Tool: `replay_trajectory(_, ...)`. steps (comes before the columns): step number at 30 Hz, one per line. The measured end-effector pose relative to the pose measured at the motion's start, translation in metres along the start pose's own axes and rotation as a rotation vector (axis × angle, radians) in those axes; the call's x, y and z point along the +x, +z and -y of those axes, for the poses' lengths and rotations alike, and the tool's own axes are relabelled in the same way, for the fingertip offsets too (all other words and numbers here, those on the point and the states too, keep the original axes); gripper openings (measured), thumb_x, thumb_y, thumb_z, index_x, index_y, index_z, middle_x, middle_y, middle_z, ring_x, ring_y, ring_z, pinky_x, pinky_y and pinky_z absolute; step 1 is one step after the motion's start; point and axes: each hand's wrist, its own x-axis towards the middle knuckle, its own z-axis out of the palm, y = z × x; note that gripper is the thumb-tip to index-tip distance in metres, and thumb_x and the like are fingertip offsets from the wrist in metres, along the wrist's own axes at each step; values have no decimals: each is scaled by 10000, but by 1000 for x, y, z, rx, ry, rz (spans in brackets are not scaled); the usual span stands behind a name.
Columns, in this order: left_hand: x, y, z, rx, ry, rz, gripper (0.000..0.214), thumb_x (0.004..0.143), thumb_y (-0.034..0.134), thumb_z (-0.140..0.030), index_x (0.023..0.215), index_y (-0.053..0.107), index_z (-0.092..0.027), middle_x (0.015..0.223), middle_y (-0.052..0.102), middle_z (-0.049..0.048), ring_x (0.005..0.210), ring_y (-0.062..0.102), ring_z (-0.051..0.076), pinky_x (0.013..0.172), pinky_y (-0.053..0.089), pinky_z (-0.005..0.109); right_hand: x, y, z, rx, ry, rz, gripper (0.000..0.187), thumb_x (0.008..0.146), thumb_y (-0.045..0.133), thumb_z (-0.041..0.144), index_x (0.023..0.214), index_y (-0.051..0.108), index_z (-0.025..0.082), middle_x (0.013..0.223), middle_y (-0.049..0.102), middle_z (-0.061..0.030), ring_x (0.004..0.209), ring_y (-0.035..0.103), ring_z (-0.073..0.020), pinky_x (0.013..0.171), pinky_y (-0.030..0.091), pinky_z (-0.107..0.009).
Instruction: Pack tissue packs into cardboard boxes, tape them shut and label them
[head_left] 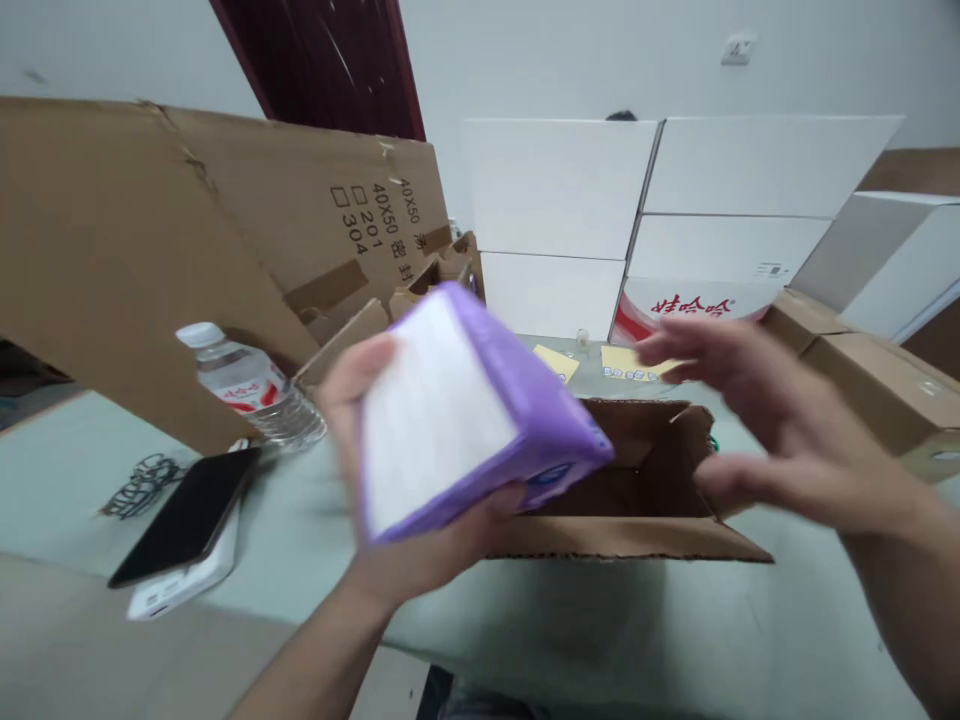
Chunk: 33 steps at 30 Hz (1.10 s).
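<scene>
My left hand (401, 530) is shut on a soft purple-wrapped pack (480, 420) with a white face, gripping it from below and the left side. The pack is tilted above the near left corner of an open brown cardboard box (637, 535). The box's inside is dark, and the pack hides part of its left side. My right hand (780, 425) is blurred and holds nothing, its fingers spread above the box's right flap.
A plastic water bottle (251, 385) lies on the pale green table (75, 480) beside a black phone (184, 515) on a white power bank (187, 575) and a tangled dark cable (142, 487). A large cardboard sheet (187, 250) rises at left; white cartons (660, 210) are stacked behind.
</scene>
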Motion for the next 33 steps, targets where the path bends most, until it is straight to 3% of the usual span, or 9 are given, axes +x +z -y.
replay_trajectory(5, 26, 34, -23, -436, 66, 106, 818, 804, 654, -679, 1430, 347, -252, 1439, 435, 75, 1260, 540, 263, 1018, 524, 412, 7, 24, 13, -31, 11, 199, 1239, 644, 860, 472, 1597, 75, 377, 1583, 377, -25, 1368, 483, -344, 1022, 517, -438)
replay_trajectory(10, 0, 15, -3, -507, -36, 248, 821, 890, 423, -751, 1543, 260, -280, 1550, 404, 91, 1450, 369, 319, 1206, 318, 529, -5, -4, -9, -59, 101, 316, 1191, 548, 878, 314, 1567, 266, 394, 1420, 580, -25, 1165, 643, -374, 884, 595, -453)
replay_trajectory(13, -24, 3, 19, -276, 17, 102, 435, 1005, 386, -533, 1218, 635, -247, 1233, 655, 74, 1352, 470, 293, 1225, 213, 556, -11, -13, -19, -200, 111, 469, 1128, 533, 889, 316, 1529, 367, 401, 1407, 592, -41, 1159, 641, -382, 890, 588, -467)
replay_trajectory(16, -47, 2, 37, -168, 94, 242, 479, 1023, 333, -485, 881, 720, -241, 1097, 676, 82, 1306, 473, 292, 1157, 325, 536, -8, -4, -23, -311, 98, 512, 1043, 589, 868, 379, 1519, 395, 384, 1358, 607, -69, 1127, 644, -363, 880, 581, -442)
replay_trajectory(19, -67, 6, 46, -198, 124, 271, 571, 984, 318, -600, 886, 742, -231, 1352, 531, 120, 1401, 353, 357, 1130, 364, 575, -7, 16, -22, -448, 61, 469, 1017, 623, 835, 387, 1535, 389, 323, 1263, 617, -129, 1039, 640, -353, 835, 575, -447)
replay_trajectory(22, -86, 13, 48, -311, 30, 100, 424, 981, 386, -529, 1108, 693, -266, 1501, 345, 96, 1448, 297, 348, 1127, 394, 548, -11, 35, -22, -627, -14, 416, 978, 645, 808, 391, 1531, 407, 280, 1215, 608, -174, 1032, 600, -382, 863, 536, -538)
replay_trajectory(25, -105, 24, 47, -445, -96, -152, 365, 937, 536, -355, 1303, 533, -346, 1412, 385, 73, 1353, 428, 240, 1062, 475, 394, -16, 43, -24, -655, -41, 421, 860, 751, 734, 540, 1505, 456, 236, 1315, 570, -213, 1159, 550, -430, 923, 497, -601)
replay_trajectory(28, -120, 35, 47, -420, -109, -200, 470, 912, 592, -343, 1363, 463, -312, 1292, 449, 98, 1249, 490, 213, 1034, 488, 350, -21, 29, -27, -505, -43, 401, 653, 874, 603, 579, 1444, 532, 266, 1412, 541, -167, 1260, 529, -397, 975, 503, -559)
replay_trajectory(33, -120, 43, 44, -381, 6, -221, 566, 888, 574, -473, 1388, 425, -254, 1126, 511, 107, 1130, 546, 260, 1106, 426, 499, -39, -20, -61, -336, 157, -143, 369, 930, 564, 406, 1291, 622, 359, 1332, 629, -63, 1250, 563, -312, 1060, 447, -523)
